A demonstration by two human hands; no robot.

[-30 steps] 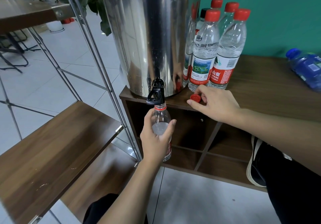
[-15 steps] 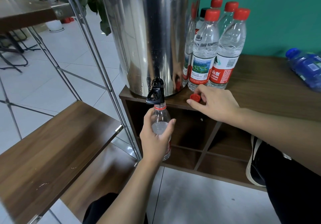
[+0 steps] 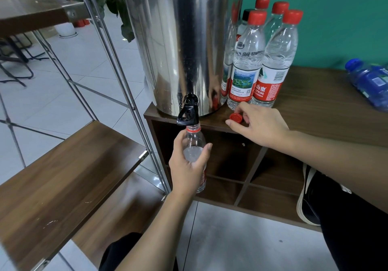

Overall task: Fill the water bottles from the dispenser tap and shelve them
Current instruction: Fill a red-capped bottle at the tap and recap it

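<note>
**Open bottle held under the tap**

The left hand point(image 3: 190, 165) covers most of the bottle point(image 3: 194, 142); only its neck, shoulder and a strip of red label show. Whether water is running I cannot tell. Its fingers and thumb wrap the bottle, mouth just under the black tap point(image 3: 188, 113) of the steel dispenser point(image 3: 178, 39). The right hand point(image 3: 259, 126) rests on the cabinet top point(image 3: 315, 111), fingertips pinching the loose red cap point(image 3: 236, 117) near the capped bottles point(image 3: 262, 60).
</note>
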